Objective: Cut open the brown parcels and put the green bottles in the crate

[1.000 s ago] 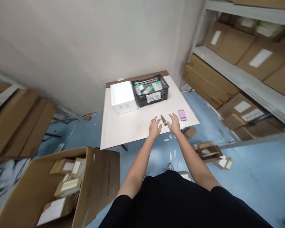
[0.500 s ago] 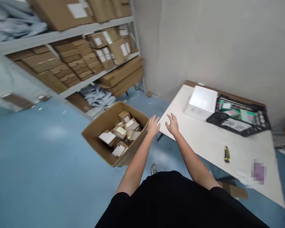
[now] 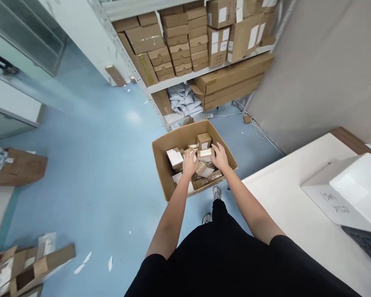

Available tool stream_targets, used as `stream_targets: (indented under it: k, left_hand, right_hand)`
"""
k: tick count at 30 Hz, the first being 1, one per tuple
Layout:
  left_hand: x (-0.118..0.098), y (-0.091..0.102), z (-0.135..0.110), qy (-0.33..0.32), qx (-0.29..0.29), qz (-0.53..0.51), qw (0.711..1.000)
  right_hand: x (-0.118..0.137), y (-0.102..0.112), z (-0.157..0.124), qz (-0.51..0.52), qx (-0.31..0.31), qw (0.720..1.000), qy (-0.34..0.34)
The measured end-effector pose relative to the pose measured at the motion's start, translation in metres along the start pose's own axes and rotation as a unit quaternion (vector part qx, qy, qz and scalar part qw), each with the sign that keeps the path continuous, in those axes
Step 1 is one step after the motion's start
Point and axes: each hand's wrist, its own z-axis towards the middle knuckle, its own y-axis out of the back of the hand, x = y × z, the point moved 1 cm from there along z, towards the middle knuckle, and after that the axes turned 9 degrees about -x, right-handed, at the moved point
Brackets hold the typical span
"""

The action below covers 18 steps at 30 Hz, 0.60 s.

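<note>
A large open carton [image 3: 161, 175] stands on the floor in front of me, holding several small cardboard boxes with white labels. My left hand [image 3: 190, 163] is over its middle, fingers apart, beside the left end of a small taped box [image 3: 205, 153]. At that box's right end is my right hand [image 3: 220, 157], its fingers spread and curved. Whether the fingertips press on the box cannot be made out. A cube-shaped small box [image 3: 204, 141] lies just behind it, and a white-topped box [image 3: 174, 157] lies to the left.
Shelving [image 3: 160, 86] with stacked brown boxes and grey bags rises behind the carton. To the right, a white table [image 3: 275, 194] carries a white box [image 3: 336, 189] and part of a black crate [image 3: 365, 243]. Cardboard scraps [image 3: 54, 262] lie on the floor at lower left.
My view has turned left, toward the carton. Both hands have moved from beside the table's edge into the carton's opening, either side of a small taped box.
</note>
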Motion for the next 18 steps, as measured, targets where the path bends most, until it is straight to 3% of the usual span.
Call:
stream_targets:
  k: [3,7,12,16,18]
  left_hand:
    - [0.012,-0.031,0.031,0.039,0.024,0.015,0.999]
    - [0.027,-0.088,0.078,0.087,0.077,0.039,0.992]
    - [0.056,-0.186,0.146,0.093,0.18,0.051,0.978]
    - [0.086,-0.273,0.203,0.073,0.26,0.035,0.962]
    - [0.106,-0.308,0.221,0.083,0.286,0.038,0.954]
  right_hand:
    - [-0.031,-0.028,0.04,0.006,0.031,0.999,-0.008]
    - [-0.081,-0.074,0.091,-0.006,0.085,0.996,-0.028]
    - [-0.145,-0.139,0.135,-0.048,0.141,0.987,-0.059]
    - [-0.185,-0.19,0.144,-0.075,0.162,0.981,-0.081]
    - [-0.201,-0.214,0.143,-0.074,0.17,0.979,-0.089]
